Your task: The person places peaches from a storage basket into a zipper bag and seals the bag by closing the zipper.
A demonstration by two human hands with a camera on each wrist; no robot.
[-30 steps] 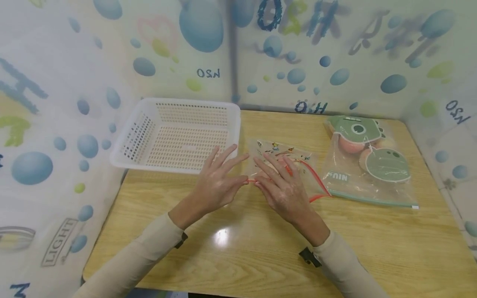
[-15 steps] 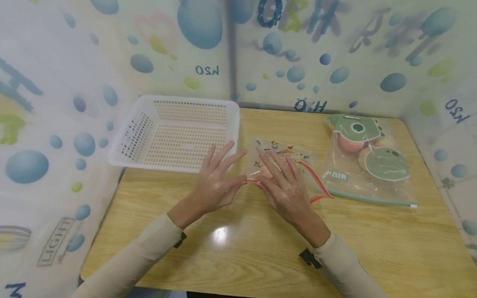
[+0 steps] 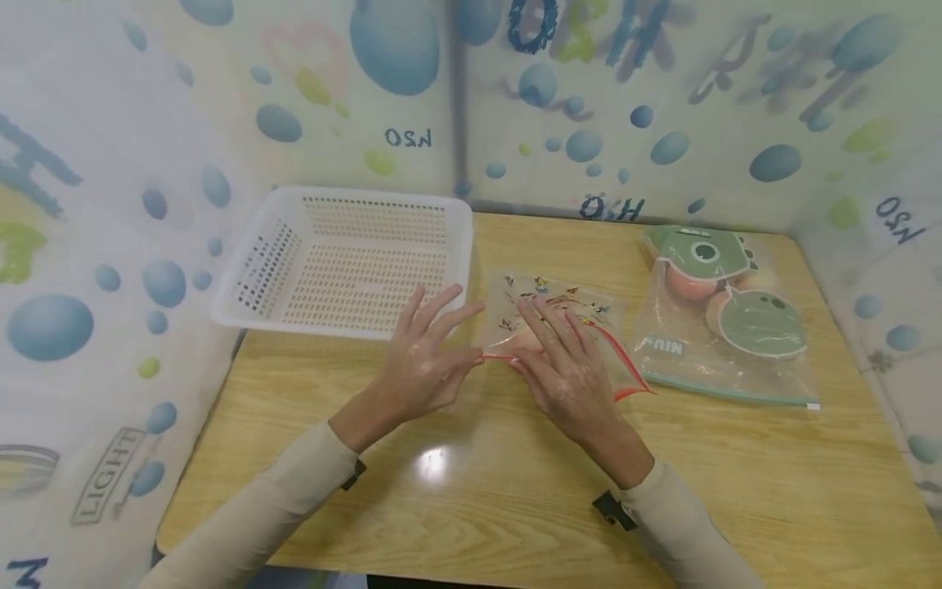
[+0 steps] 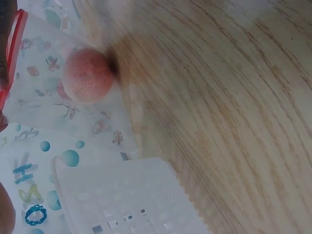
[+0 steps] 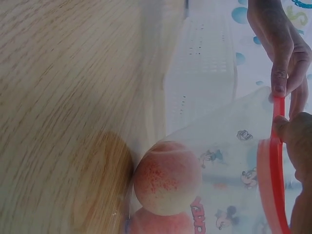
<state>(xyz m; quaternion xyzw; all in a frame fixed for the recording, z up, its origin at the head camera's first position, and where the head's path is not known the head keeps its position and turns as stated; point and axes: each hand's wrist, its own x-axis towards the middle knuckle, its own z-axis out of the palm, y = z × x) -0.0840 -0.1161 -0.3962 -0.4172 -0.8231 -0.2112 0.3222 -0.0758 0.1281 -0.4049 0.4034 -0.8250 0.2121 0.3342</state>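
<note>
A clear zip bag [image 3: 504, 311] with cartoon prints and a red zip strip [image 3: 624, 352] is between my hands. My left hand [image 3: 423, 364] pinches the zip's left end with thumb and forefinger, other fingers spread. Close beside it, my right hand [image 3: 570, 376] pinches the same strip. To the right of that hand the red strips stand apart, so the mouth gapes there. Inside the bag, the right wrist view has a peach [image 5: 168, 178] with a second peach [image 5: 163, 222] below it. One peach [image 4: 87, 75] shows through the bag in the left wrist view.
At the back left stands a white perforated basket [image 3: 368, 286], near my left fingertips. A larger clear bag with green prints [image 3: 761, 327] lies on the right, peaches [image 3: 692, 284] inside. The wooden table [image 3: 471, 507] meets printed walls at the back.
My right hand has slid slightly right along the zip, and the gap between the two pinching hands has widened. The left hand keeps its pinch; the head view has shifted a little.
</note>
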